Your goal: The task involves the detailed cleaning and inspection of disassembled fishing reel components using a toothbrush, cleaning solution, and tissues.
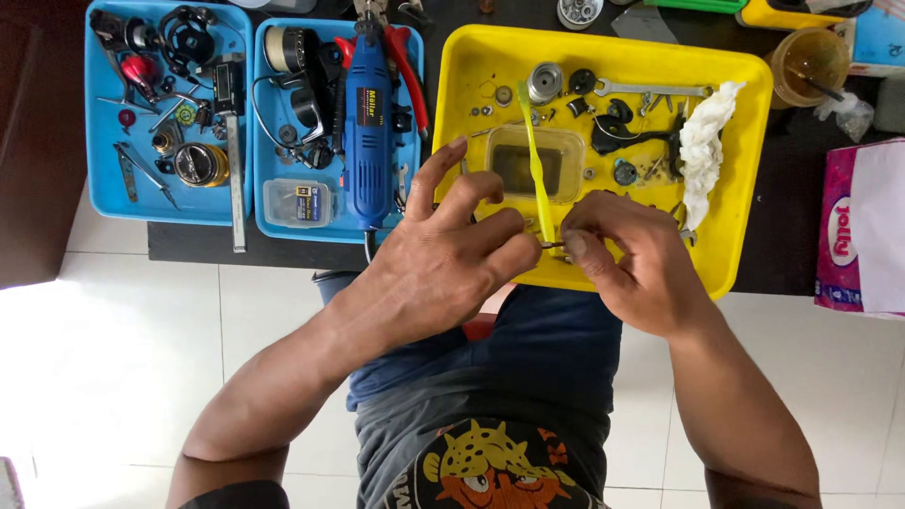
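My left hand (452, 250) and my right hand (627, 259) meet over the near edge of a yellow tray (745, 179). Between their fingertips they pinch a small dark metal part (554, 245). A yellow-green toothbrush (537, 165) lies in the tray with its handle ending close to my right hand's fingers; whether a hand grips it I cannot tell. Behind the toothbrush sits a small clear container (517, 162) of murky liquid. Small metal parts, a wrench (650, 90) and a white rag (705, 146) lie in the tray.
Two blue trays (99, 141) at the left hold tools, fishing reel parts, a caliper and a blue rotary tool (368, 123). A cup of amber liquid (809, 64) and a pink tissue pack (863, 231) stand at the right. White floor tiles lie below the dark table.
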